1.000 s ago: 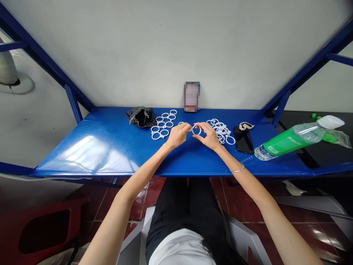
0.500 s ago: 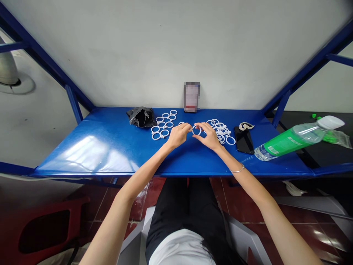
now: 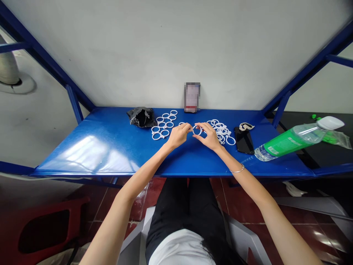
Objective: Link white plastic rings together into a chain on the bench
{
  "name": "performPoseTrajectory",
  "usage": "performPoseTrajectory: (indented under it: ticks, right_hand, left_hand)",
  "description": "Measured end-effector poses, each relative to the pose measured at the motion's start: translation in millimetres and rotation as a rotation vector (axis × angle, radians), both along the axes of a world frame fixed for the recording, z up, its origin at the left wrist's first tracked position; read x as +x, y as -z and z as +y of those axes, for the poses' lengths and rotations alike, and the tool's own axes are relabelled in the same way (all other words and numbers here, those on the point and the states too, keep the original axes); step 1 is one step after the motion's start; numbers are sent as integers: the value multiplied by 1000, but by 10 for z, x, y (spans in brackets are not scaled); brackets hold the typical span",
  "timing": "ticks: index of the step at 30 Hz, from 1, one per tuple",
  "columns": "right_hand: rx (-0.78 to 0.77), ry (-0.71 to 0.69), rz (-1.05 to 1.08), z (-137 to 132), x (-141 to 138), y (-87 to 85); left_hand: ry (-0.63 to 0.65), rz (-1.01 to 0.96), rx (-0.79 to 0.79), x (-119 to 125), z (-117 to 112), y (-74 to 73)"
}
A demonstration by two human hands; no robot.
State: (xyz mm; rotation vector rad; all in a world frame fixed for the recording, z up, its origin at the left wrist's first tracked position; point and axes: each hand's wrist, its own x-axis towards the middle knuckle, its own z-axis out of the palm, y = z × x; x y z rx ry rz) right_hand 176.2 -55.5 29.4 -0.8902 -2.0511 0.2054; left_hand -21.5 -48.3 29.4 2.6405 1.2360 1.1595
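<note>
Over the blue table, both my hands meet at one white plastic ring that looks like a curtain ring. My right hand pinches its right side between thumb and fingers. At its left edge, my left hand is closed, gripping the ring's small end; what lies inside those fingers is hidden. Part of another white ring shows just behind my left hand. Several white rings lie spread out to the left, and a jumbled pile of similar rings is beside my right hand.
A crumpled black plastic bag sits open at the back left. One phone leans on the wall; a black phone lies right, with a whitish band at its top. A green-labelled bottle stands near the right end.
Almost nothing differs. Both hands keep their hold on the ring, and the loose rings stay where they were.
</note>
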Motion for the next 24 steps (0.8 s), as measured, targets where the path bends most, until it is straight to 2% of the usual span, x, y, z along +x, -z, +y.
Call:
performPoseTrajectory:
  ticks: [9, 14, 20, 24]
  right_hand:
    - [68, 108, 57, -18, 3, -32]
    - [82, 133, 84, -18, 16, -32]
    - [-9, 28, 50, 23, 30, 14]
    - [-80, -14, -2, 34, 26, 47]
  left_hand:
    - [103, -219, -171, 34, -43, -17]
    - [203, -364, -338, 80, -36, 14]
    - [334, -530, -585, 109, -38, 35]
    - [336, -541, -563, 104, -38, 11]
